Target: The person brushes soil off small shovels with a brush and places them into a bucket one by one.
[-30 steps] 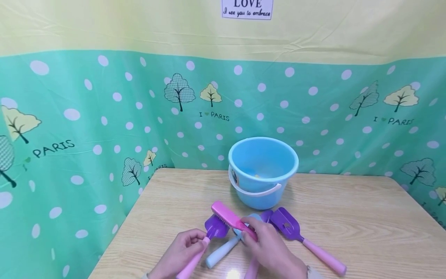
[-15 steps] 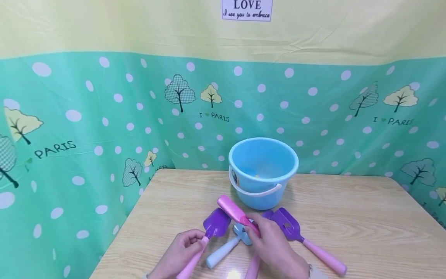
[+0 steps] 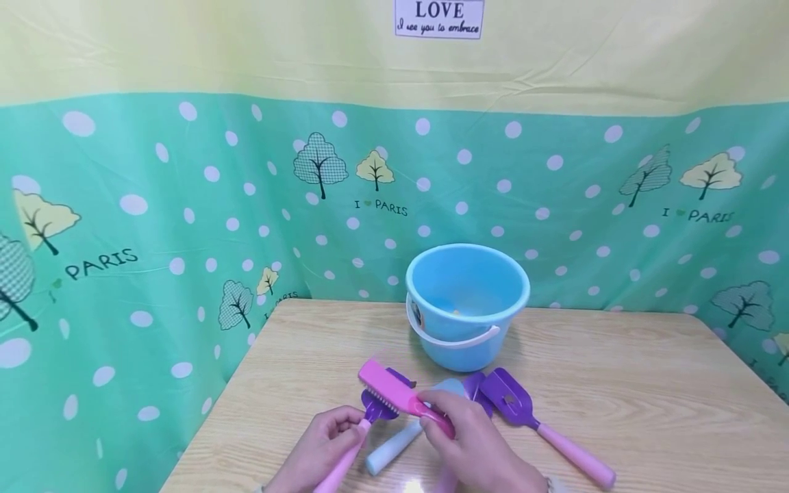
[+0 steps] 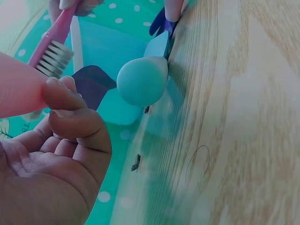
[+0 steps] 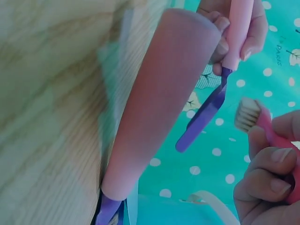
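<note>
My left hand (image 3: 323, 441) pinches the pink handle of a toy shovel (image 3: 341, 469), its purple blade pointing away from me. In my right hand (image 3: 473, 445) is a pink brush (image 3: 390, 387), bristles down, which overlaps the blade in the head view and hides much of it. The right wrist view has the pale bristles of the brush (image 5: 247, 115) to one side of the shovel's blade (image 5: 204, 117). Beneath the brush and right hand lie a light-blue toy tool (image 3: 394, 448) and another pink-handled purple tool (image 3: 448, 481), both partly covered.
Behind the hands a light-blue bucket (image 3: 459, 349) with a white handle stands on the wooden table (image 3: 629, 370). To the right lies a second purple shovel (image 3: 508, 398) with a pink handle. A green dotted curtain (image 3: 493, 185) hangs behind the table.
The brush first lifted to the far right of the blade, then came back left and nearer, over the blade. My left hand and its shovel have hardly moved.
</note>
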`<state>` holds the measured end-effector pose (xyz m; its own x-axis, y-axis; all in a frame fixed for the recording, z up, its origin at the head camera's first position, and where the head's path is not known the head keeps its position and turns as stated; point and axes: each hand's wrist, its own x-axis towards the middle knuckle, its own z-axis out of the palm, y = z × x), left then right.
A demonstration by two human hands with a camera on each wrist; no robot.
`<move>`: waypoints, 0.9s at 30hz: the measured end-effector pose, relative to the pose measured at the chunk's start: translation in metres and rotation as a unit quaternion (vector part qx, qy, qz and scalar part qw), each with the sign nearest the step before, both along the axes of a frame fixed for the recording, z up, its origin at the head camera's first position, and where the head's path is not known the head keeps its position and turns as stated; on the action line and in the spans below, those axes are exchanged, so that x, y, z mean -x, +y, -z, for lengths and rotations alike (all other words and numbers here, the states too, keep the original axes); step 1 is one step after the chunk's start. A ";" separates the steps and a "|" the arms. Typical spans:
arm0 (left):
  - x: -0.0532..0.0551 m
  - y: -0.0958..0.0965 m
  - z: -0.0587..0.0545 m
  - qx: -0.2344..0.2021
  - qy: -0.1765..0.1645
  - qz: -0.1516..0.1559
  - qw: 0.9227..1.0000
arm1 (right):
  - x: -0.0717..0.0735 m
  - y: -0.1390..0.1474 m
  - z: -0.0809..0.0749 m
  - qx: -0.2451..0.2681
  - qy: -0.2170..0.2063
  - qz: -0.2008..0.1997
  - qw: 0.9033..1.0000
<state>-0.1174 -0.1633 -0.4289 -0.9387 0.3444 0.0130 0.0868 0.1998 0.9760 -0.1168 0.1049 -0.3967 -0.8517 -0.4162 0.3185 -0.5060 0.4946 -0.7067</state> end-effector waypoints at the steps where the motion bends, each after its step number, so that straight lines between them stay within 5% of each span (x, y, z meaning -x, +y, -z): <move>1: 0.000 0.000 0.000 0.000 0.001 0.000 1.000 | 0.000 0.000 0.000 -0.004 -0.001 -0.008 1.000; 7: 0.000 0.002 -0.001 0.008 0.002 0.009 1.000 | 0.001 -0.002 0.003 -0.033 -0.006 -0.023 0.999; 17: -0.002 0.004 -0.003 0.017 0.001 0.018 1.000 | 0.006 -0.001 0.008 -0.043 0.032 0.036 0.998; 27: -0.003 0.004 -0.006 0.019 -0.004 0.021 1.000 | 0.010 0.003 0.010 -0.070 0.026 0.077 0.994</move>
